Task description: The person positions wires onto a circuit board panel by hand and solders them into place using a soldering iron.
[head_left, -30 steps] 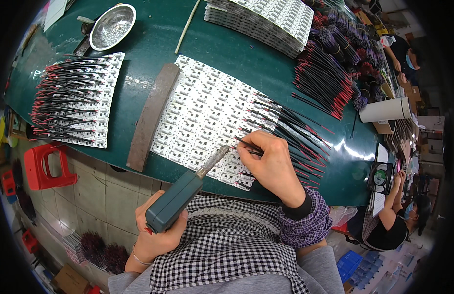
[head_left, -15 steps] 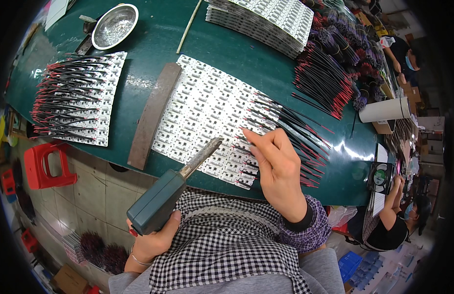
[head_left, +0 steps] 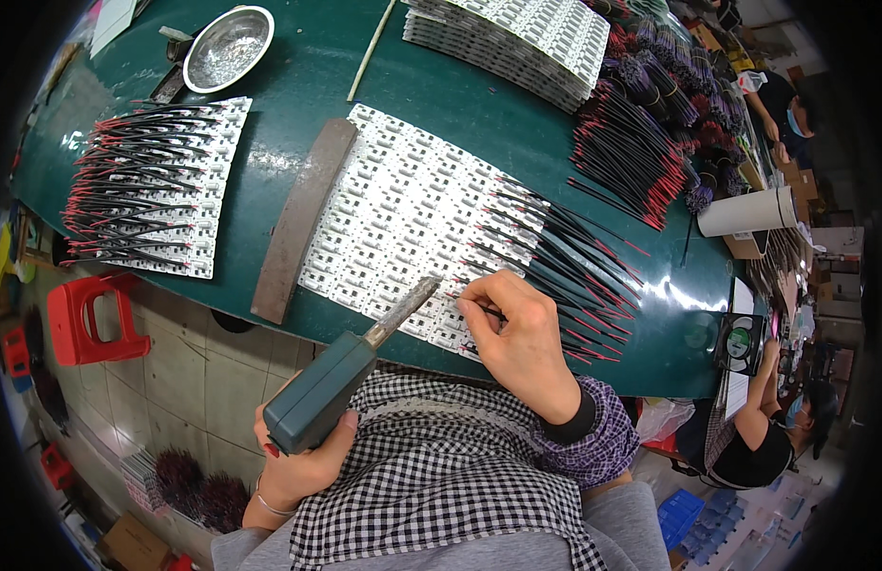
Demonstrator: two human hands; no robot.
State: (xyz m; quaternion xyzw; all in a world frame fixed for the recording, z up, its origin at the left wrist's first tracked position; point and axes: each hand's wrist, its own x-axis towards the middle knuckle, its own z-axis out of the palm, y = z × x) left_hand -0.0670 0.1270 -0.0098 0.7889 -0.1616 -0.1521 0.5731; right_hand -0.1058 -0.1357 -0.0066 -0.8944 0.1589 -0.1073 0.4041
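Observation:
My left hand [head_left: 313, 466] is closed around the green handle of a soldering gun [head_left: 325, 388]. The gun's metal tip points up and right, low over a white circuit board panel [head_left: 403, 205], close to my right fingertips. My right hand [head_left: 523, 333] is closed in a pinch on a thin black wire with a red end [head_left: 454, 294], held against the panel near the tip. Most of that wire is hidden by the hand. Several more black wires [head_left: 579, 257] with red ends run off the panel's right side onto the table. A brown bar [head_left: 303, 221] lies along the panel's left edge.
Left of the bar is another panel [head_left: 208, 224] covered with wires. Behind it stands a metal bowl [head_left: 228, 49]. A stack of panels [head_left: 508, 43] and wire bundles [head_left: 622, 157] occupy the far right of the green table [head_left: 441, 81]. Two people sit at right.
My right hand has moved nearer and left, bringing the wire's end down to the panel. The soldering gun has shifted slightly right, and its tip is now beside that wire end.

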